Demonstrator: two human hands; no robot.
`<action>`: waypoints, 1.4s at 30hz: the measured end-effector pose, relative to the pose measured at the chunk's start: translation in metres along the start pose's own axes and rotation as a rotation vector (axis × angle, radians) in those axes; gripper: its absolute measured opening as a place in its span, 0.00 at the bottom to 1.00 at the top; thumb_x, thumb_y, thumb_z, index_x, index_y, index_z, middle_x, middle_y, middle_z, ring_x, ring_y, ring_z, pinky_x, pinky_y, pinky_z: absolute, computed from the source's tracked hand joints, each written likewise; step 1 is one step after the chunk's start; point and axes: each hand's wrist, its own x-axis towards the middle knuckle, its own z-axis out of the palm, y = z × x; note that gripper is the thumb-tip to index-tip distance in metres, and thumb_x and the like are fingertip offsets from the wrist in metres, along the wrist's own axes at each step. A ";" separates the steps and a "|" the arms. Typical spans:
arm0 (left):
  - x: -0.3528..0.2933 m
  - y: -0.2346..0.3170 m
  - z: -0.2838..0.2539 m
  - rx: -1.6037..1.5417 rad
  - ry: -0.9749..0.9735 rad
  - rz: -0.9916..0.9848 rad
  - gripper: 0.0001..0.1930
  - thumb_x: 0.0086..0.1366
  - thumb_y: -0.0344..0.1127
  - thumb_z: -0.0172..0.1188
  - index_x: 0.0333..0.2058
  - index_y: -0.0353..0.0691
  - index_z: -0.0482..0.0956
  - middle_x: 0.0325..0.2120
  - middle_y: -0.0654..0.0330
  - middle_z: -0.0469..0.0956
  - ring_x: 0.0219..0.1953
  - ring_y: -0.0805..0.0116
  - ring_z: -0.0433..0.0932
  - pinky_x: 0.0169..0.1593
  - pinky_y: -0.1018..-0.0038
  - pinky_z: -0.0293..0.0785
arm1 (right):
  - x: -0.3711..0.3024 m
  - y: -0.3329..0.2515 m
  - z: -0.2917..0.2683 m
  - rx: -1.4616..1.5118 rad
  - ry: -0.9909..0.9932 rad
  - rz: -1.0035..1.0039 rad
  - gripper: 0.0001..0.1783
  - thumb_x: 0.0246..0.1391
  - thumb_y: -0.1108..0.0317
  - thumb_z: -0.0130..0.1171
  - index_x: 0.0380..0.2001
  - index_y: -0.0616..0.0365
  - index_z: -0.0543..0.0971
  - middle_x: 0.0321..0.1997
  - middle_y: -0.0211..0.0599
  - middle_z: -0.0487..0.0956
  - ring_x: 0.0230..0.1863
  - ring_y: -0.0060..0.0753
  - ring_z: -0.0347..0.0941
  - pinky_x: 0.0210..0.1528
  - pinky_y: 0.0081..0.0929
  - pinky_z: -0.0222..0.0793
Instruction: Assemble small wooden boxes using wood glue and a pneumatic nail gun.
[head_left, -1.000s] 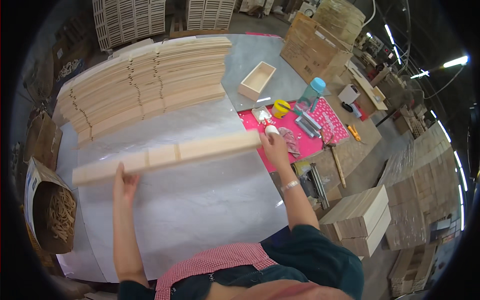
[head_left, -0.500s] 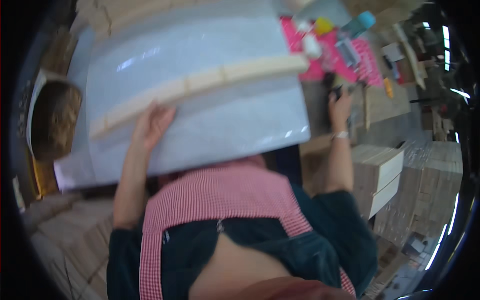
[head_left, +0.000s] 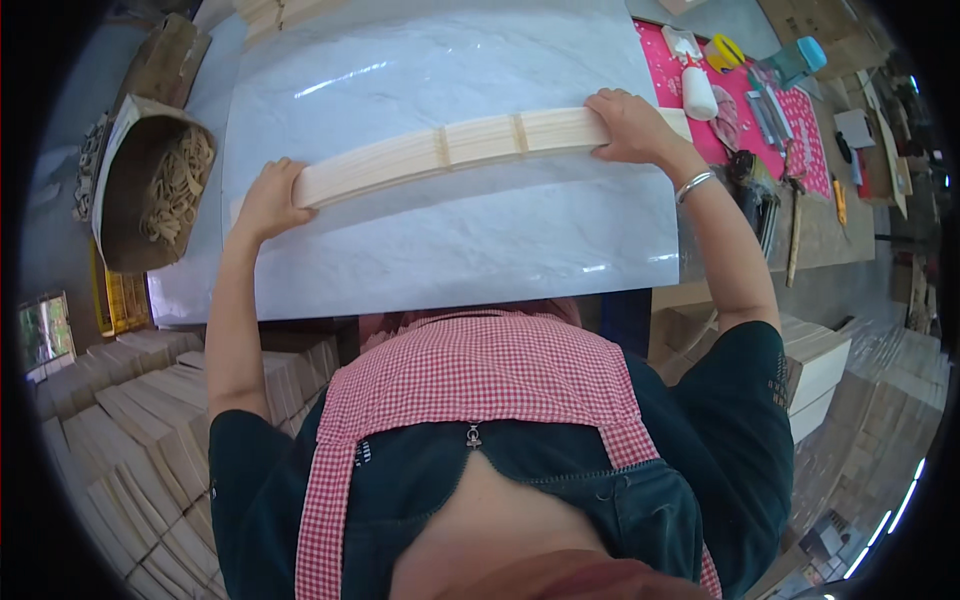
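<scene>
A long bundle of pale wooden strips [head_left: 485, 142] lies across the white marbled tabletop [head_left: 450, 245], with narrow tan bands around it near its middle. My left hand [head_left: 265, 203] is closed round its left part, thumb on the near side. Toward the other end, my right hand [head_left: 632, 127] grips it with the fingers over the far edge and the thumb on the near edge. A short end of the wood sticks out past my right hand. My palms hide the wood beneath them.
At the left stands an open carton [head_left: 118, 215] holding tan loops [head_left: 180, 185]. On a pink cloth [head_left: 660, 62] at the right are a white bottle [head_left: 699, 95], a yellow roll [head_left: 723, 53] and a teal cup [head_left: 797, 62]. Stacked wooden pieces [head_left: 150, 420] fill the lower left.
My right hand has come left from the dark tools beside the pink cloth and taken hold of the wood bundle. My left hand has closed round its left part. The view has shifted.
</scene>
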 end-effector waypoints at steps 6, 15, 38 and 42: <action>0.059 -0.014 -0.007 -0.135 -0.072 -0.047 0.29 0.43 0.32 0.73 0.48 0.38 0.79 0.44 0.55 0.78 0.45 0.54 0.77 0.52 0.68 0.74 | 0.035 0.026 0.003 0.078 -0.071 0.094 0.31 0.39 0.65 0.76 0.50 0.53 0.78 0.49 0.35 0.80 0.52 0.43 0.75 0.57 0.32 0.73; 0.028 -0.022 0.006 -0.319 0.065 0.057 0.28 0.46 0.30 0.73 0.49 0.35 0.78 0.45 0.54 0.78 0.47 0.53 0.76 0.55 0.66 0.72 | -0.012 0.016 0.012 0.093 0.046 0.071 0.31 0.37 0.62 0.77 0.48 0.53 0.78 0.49 0.35 0.78 0.52 0.42 0.74 0.57 0.36 0.72; -0.069 -0.001 0.052 -0.400 0.321 -0.059 0.37 0.44 0.40 0.79 0.54 0.37 0.75 0.52 0.51 0.72 0.54 0.51 0.70 0.59 0.62 0.67 | -0.095 -0.023 0.036 0.366 0.353 0.046 0.34 0.36 0.56 0.80 0.46 0.54 0.75 0.48 0.38 0.75 0.51 0.44 0.69 0.57 0.38 0.67; -0.123 0.025 0.066 -0.472 0.253 -0.066 0.37 0.44 0.39 0.80 0.53 0.39 0.75 0.52 0.52 0.72 0.56 0.52 0.69 0.60 0.61 0.67 | -0.152 -0.045 0.045 0.493 0.150 0.054 0.37 0.35 0.56 0.81 0.49 0.54 0.74 0.51 0.39 0.74 0.54 0.44 0.67 0.60 0.39 0.66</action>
